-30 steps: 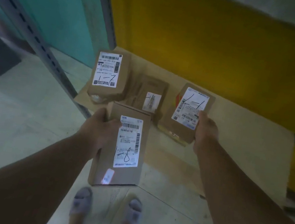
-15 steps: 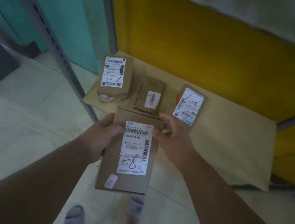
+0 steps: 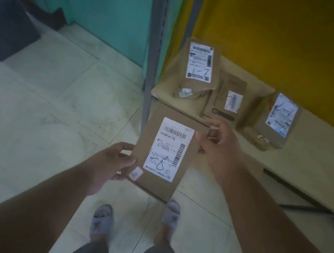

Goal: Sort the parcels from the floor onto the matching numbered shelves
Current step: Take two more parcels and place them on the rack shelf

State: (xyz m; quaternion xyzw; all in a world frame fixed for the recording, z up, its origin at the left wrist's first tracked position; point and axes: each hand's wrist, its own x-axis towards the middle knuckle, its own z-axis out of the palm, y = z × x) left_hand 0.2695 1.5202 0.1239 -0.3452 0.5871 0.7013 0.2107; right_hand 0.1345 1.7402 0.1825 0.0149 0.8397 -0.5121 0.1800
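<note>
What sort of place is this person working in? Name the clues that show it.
Probably a parcel sorting or storage room. The held parcel and three more lying on a cardboard sheet carry barcode labels with handwritten numbers, such as the parcel marked 1-7, and a perforated metal rack post stands beside them.

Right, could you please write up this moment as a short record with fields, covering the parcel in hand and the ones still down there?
held parcel: flat brown parcel, label handwritten "1-8"
left hand: left hand grips its near left edge
right hand: right hand pinches its far right corner
parcels still down: three, on the cardboard sheet
left parcel: parcel marked "1-7"
middle parcel: small parcel, marking unclear
right parcel: box, marking looks like "1-1"
shelf upright: grey post, left of the pile
</note>
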